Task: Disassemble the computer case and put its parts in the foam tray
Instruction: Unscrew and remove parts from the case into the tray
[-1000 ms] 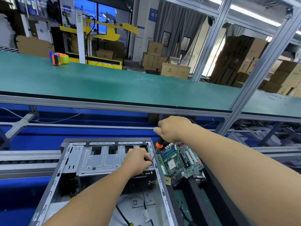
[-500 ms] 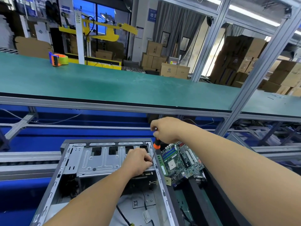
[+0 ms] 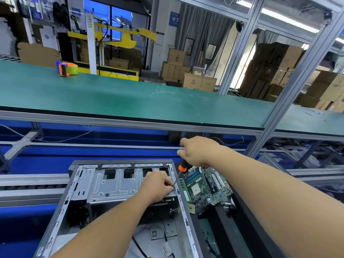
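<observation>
Apparently to steady the bit, the left hand (image 3: pixel 158 185) pinches the screwdriver (image 3: pixel 181 169) shaft just below the right hand (image 3: pixel 197 150), which grips its handle over the computer case (image 3: pixel 78 183).

Screwdriver (image 3: pixel 181 171) tip: hidden behind the left hand (image 3: pixel 158 185) — contact point not visible.
Screwdriver handle: mostly covered by the right hand (image 3: pixel 197 150); only the orange collar shows.
Left-hand fingers (image 3: pixel 168 184): curled over the drive cage (image 3: pixel 115 183) edge; what they pinch, cannot tell.
Computer case (image 3: pixel 74 202): near end cut off by bottom edge.
Motherboard (image 3: pixel 206 185): markings too small to read — right edge under the forearm.
</observation>
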